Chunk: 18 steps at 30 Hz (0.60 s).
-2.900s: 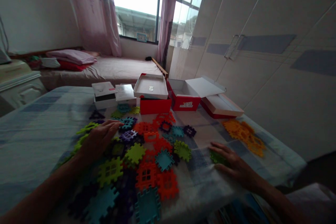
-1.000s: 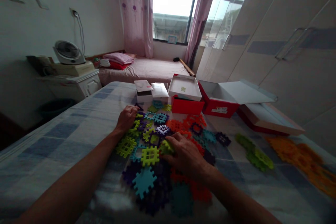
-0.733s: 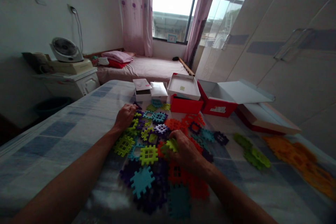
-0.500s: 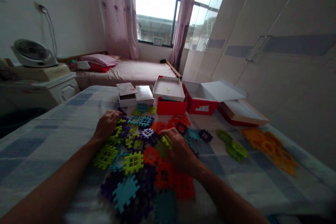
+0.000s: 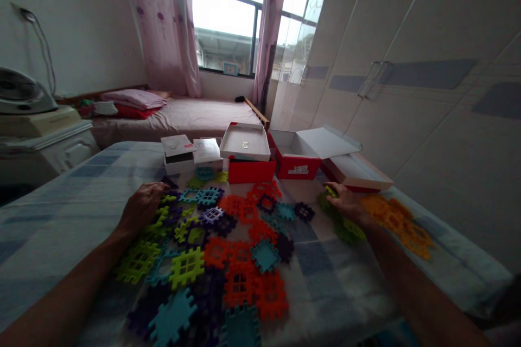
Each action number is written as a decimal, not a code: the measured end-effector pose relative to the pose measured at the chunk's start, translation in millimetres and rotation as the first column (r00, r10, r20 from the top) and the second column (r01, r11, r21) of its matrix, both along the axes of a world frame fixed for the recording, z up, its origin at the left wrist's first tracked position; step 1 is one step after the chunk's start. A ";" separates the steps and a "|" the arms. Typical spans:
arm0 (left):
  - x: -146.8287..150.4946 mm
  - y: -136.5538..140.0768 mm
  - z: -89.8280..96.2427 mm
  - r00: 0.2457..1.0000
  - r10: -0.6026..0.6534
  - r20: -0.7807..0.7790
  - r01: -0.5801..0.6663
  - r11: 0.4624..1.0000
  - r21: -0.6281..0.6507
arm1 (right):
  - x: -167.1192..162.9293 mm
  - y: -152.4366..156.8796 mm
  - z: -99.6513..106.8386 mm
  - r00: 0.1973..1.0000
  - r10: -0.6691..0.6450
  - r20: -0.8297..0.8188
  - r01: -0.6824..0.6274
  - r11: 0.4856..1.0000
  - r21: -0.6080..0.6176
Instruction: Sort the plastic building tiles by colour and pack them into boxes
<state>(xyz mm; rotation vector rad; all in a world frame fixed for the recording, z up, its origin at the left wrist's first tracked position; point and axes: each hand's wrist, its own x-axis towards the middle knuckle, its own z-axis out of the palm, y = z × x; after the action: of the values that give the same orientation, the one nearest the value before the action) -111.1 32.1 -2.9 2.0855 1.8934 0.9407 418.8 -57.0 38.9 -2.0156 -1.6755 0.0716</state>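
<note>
My right hand (image 5: 345, 203) is closed on a yellow-green interlocking plastic piece (image 5: 331, 191), just above a small pile of matching green pieces (image 5: 350, 229). At the left edge of the mixed pieces, my left hand (image 5: 142, 205) has its fingers curled together beside a dark purple piece (image 5: 169, 182). Whatever its fingertips hold, if anything, is hidden. Between my hands lie notched square pieces in several colours, among them an orange window piece (image 5: 239, 282), a teal piece (image 5: 265, 255), a green window piece (image 5: 187, 267) and a white window piece (image 5: 212, 214).
A pile of yellow-orange pieces (image 5: 396, 222) lies at the right. Along the back stand a white box (image 5: 179, 162), a lidded red box (image 5: 251, 171), an open red box (image 5: 299, 167) and a shallow box (image 5: 362, 172). The checked cloth (image 5: 81, 190) covers the table.
My right hand has carried the green piece from the middle of the mixed pieces rightward to the green pile. The left hand stays by the left edge. The camera view has turned slightly right.
</note>
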 end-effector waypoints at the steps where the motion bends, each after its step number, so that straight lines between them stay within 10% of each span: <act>1: -0.6 0.1 -0.3 1.000 -0.004 -0.007 0.004 1.000 0.007 | 3.3 -1.7 -1.4 1.000 0.006 0.010 -0.006 1.000 -0.003; 11: 4.6 0.1 1.8 0.999 -0.026 0.029 0.027 1.000 -0.016 | -6.8 -70.7 -58.3 0.958 -0.242 0.153 0.250 0.968 -0.036; 18: 8.3 -4.1 5.2 0.999 -0.031 0.036 0.031 0.999 0.014 | -6.1 -30.6 -58.8 0.951 -0.210 0.228 0.221 0.975 -0.021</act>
<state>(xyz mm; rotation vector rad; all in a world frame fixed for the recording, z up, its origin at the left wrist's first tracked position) -102.8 28.1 2.3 2.0844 1.8365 0.9804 412.7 -87.6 -19.9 -2.3014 -1.5829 -0.2036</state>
